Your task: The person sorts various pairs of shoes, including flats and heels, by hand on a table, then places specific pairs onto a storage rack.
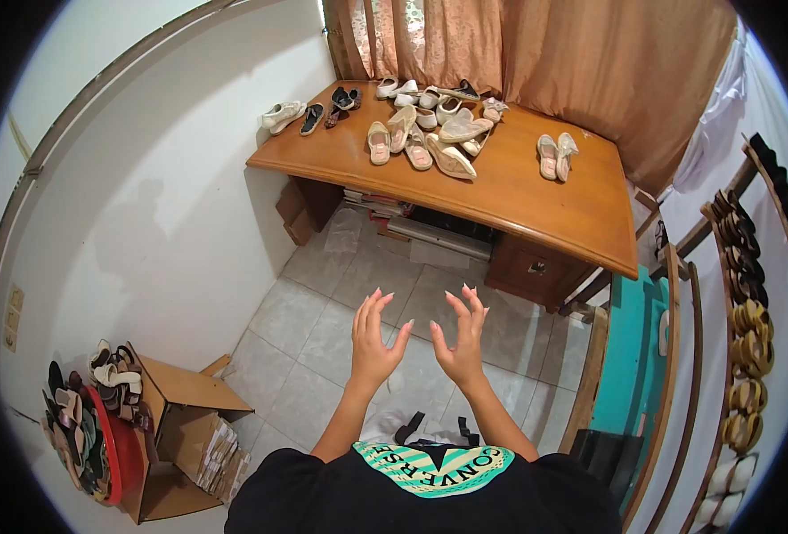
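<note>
Both of my hands are raised in front of my body, above the tiled floor, with nothing in them. My left hand (377, 338) has its fingers apart and slightly curved. Facing it across a gap, my right hand (461, 334) is also open, thumb spread from the fingers. Beyond them stands a brown wooden desk (323, 169), nearest to my fingertips but not touched. On it lies a heap of pale flat shoes (452, 156). A pair of beige shoes (556, 158) sits apart on the right, and dark shoes (312, 118) lie at the left end.
At lower left, a red basin (109, 445) full of sandals stands beside a cardboard box (185, 387) holding papers. Along the right runs a wooden rack (719, 356) of sandals, near a teal surface (630, 347). Orange curtains (608, 62) hang behind the desk.
</note>
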{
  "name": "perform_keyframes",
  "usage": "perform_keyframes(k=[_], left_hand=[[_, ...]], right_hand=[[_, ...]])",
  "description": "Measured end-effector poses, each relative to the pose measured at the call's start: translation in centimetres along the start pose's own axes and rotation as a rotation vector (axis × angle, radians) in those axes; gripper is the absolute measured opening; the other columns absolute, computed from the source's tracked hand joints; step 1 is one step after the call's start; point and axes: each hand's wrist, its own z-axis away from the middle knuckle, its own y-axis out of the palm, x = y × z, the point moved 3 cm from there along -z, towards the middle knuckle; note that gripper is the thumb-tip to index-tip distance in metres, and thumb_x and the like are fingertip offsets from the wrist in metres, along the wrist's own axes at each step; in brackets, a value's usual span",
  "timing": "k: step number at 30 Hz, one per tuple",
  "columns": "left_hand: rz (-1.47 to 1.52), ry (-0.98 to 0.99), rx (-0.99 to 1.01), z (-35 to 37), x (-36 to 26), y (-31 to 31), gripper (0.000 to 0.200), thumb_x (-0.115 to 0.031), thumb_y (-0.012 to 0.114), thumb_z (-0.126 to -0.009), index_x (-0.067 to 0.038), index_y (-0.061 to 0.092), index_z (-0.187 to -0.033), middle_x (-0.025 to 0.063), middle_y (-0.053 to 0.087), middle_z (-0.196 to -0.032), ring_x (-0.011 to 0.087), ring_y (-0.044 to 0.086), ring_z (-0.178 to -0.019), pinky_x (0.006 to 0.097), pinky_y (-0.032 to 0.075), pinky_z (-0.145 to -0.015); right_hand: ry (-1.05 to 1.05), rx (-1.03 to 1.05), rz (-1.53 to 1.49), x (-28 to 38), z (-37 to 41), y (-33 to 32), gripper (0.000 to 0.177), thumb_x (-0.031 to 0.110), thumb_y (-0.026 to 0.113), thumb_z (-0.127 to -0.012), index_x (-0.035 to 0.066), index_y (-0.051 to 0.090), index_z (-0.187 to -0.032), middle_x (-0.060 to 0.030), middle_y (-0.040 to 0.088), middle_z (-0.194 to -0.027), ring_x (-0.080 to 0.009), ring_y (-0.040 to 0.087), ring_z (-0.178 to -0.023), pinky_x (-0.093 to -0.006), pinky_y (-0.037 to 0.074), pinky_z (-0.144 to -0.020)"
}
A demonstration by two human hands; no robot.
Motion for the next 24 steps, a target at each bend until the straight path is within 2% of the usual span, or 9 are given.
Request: perform_keyframes(k=[4, 6, 10, 12, 15, 19, 21, 22, 24], left_hand=[[-0.004, -0.024, -0.033, -5.3, 3.8, 1.6, 0.048, -0.021, 0.064, -0.075, -0.004, 0.045, -0.116, 0.0172, 0.043, -0.123, 0.0339, 0.039, -0.115, 0.0413, 0.031, -0.095], [-0.016, -0.015, -0.038, -8.2, 6.0, 2.7, 0.048, -0.021, 0.064, -0.075, -0.004, 0.045, -0.116, 0.0176, 0.043, -0.123, 0.0336, 0.04, -0.114, 0.0409, 0.031, -0.095], [-0.019, 0.037, -0.03, -14.9, 9.9, 3.9, 0.047, -0.016, 0.065, -0.073, -0.004, 0.046, -0.115, 0.0179, 0.045, -0.121, 0.031, 0.043, -0.112, 0.0378, 0.033, -0.093], [-0.003, 0.036, -0.032, -18.3, 11.8, 4.1, 0.047, -0.018, 0.065, -0.074, -0.004, 0.046, -0.115, 0.0178, 0.046, -0.12, 0.0319, 0.043, -0.112, 0.039, 0.033, -0.093], [0.014, 0.038, -0.023, -22.7, 14.9, 4.2, 0.046, -0.019, 0.065, -0.074, -0.003, 0.046, -0.114, 0.0174, 0.047, -0.118, 0.0323, 0.043, -0.111, 0.0398, 0.034, -0.092], [0.058, 0.044, 0.002, -27.3, 18.9, 5.7, 0.046, -0.018, 0.065, -0.074, -0.003, 0.046, -0.113, 0.0164, 0.049, -0.115, 0.0313, 0.045, -0.11, 0.0385, 0.035, -0.091], [0.1, 0.026, 0.03, -28.8, 20.2, 6.5, 0.046, -0.017, 0.064, -0.074, -0.003, 0.045, -0.113, 0.016, 0.049, -0.114, 0.0314, 0.045, -0.109, 0.0384, 0.035, -0.091], [0.141, 0.005, 0.059, -29.4, 20.9, 6.9, 0.046, -0.017, 0.064, -0.074, -0.002, 0.045, -0.113, 0.0156, 0.05, -0.114, 0.0314, 0.045, -0.109, 0.0382, 0.035, -0.091], [0.152, -0.007, 0.075, -30.3, 22.3, 7.8, 0.046, -0.017, 0.064, -0.075, -0.002, 0.045, -0.113, 0.0155, 0.05, -0.113, 0.0316, 0.045, -0.109, 0.0383, 0.035, -0.091]], right_hand=[[-0.008, 0.012, -0.028, -2.8, -4.8, 2.9, 0.049, 0.015, 0.06, -0.076, 0.01, 0.042, -0.121, -0.0151, 0.027, -0.131, -0.0379, 0.022, -0.127, -0.0599, 0.005, -0.099], [0.007, 0.04, 0.033, -4.2, -7.5, 4.7, 0.046, 0.015, 0.059, -0.077, 0.005, 0.044, -0.119, -0.017, 0.03, -0.13, -0.0354, 0.025, -0.124, -0.0518, 0.01, -0.102], [0.019, 0.037, 0.046, -6.8, -14.3, 8.6, 0.046, 0.013, 0.059, -0.076, 0.004, 0.044, -0.118, -0.0177, 0.031, -0.128, -0.0342, 0.028, -0.122, -0.0473, 0.017, -0.101], [0.033, 0.036, -0.022, -8.0, -17.3, 11.1, 0.045, 0.011, 0.06, -0.075, 0.003, 0.045, -0.117, -0.0177, 0.033, -0.126, -0.0331, 0.032, -0.119, -0.0419, 0.025, -0.099], [0.013, 0.037, -0.009, -8.8, -21.7, 14.6, 0.045, 0.009, 0.06, -0.075, 0.002, 0.045, -0.116, -0.0183, 0.034, -0.124, -0.0324, 0.034, -0.117, -0.039, 0.029, -0.097], [0.031, 0.037, -0.026, -10.6, -25.3, 17.8, 0.044, 0.009, 0.06, -0.075, 0.002, 0.045, -0.116, -0.019, 0.035, -0.123, -0.0324, 0.035, -0.116, -0.0387, 0.029, -0.097], [0.089, 0.052, -0.068, -12.4, -26.1, 19.0, 0.045, 0.017, 0.06, -0.077, 0.01, 0.044, -0.119, -0.0152, 0.034, -0.126, -0.033, 0.034, -0.119, -0.0579, 0.014, -0.098], [0.136, 0.072, -0.06, -12.9, -26.6, 19.2, 0.045, 0.014, 0.06, -0.077, 0.007, 0.044, -0.118, -0.017, 0.034, -0.125, -0.0332, 0.039, -0.114, -0.0517, 0.02, -0.099], [0.139, 0.053, -0.052, -14.6, -27.5, 20.0, 0.045, 0.013, 0.06, -0.076, 0.006, 0.044, -0.118, -0.018, 0.035, -0.124, -0.0335, 0.04, -0.112, -0.0473, 0.024, -0.098]])
